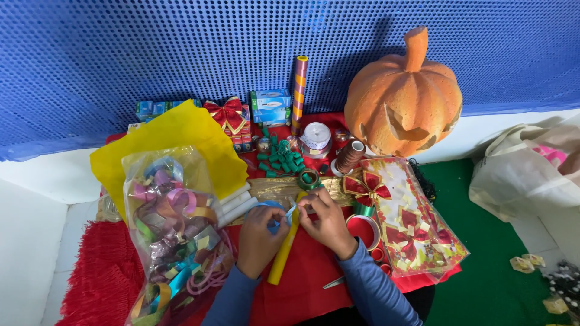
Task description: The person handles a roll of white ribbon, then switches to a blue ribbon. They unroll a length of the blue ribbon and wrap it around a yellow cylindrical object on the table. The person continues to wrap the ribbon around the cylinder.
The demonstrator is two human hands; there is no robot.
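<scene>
Both hands meet over the red cloth (308, 271), near the middle of the table. Left hand (258, 238) curled around a loop of light blue ribbon (277, 212), fingertips together on it. Right hand (326, 220) pinching the ribbon's free end from the right, thumb and forefinger closed on the strip. Beneath both, lying at a slant and running toward the near edge: a long yellow stick (284, 250) — touching the ribbon or only passing under it, cannot tell.

To the left, a clear bag of curled ribbons (172, 229) on a yellow sheet (181, 136). To the right, a clear packet of red and gold bows (417, 223) and rolls of tape (362, 228). Far side: small green pieces (281, 158), a spool of white ribbon (316, 137), a striped tube (299, 90), an orange carved pumpkin (403, 99).

Judging by the grip, a matter of shaping the ribbon: best to keep the strip flat between the fingertips, hold the loop steady with the left, draw the end slowly with the right — no twist, no slack.
</scene>
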